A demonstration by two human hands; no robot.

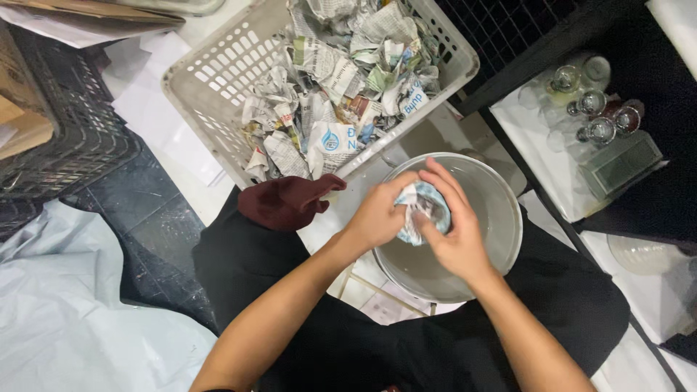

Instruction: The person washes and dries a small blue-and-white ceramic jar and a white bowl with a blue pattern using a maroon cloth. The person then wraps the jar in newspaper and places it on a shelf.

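A round grey basin [501, 218] is held on the lap, and over it a small item wrapped in wet crumpled newspaper [423, 210] is gripped by both hands. The left hand [377, 214] is clenched on the wrap from one side, and the fingers of the right hand [457, 232] are curled around it from the other. What is inside the wrap cannot be told. If it is fragile, it could be cracked by too hard a squeeze, or dropped against the basin because the paper looks slippery.

A dark tiled floor [156, 225], partly covered by white sheets, is seen below. A white basket [210, 80] full of crumpled newspaper stands ahead, a black crate [80, 138] to the left, small glass bottles [592, 105] to the right.
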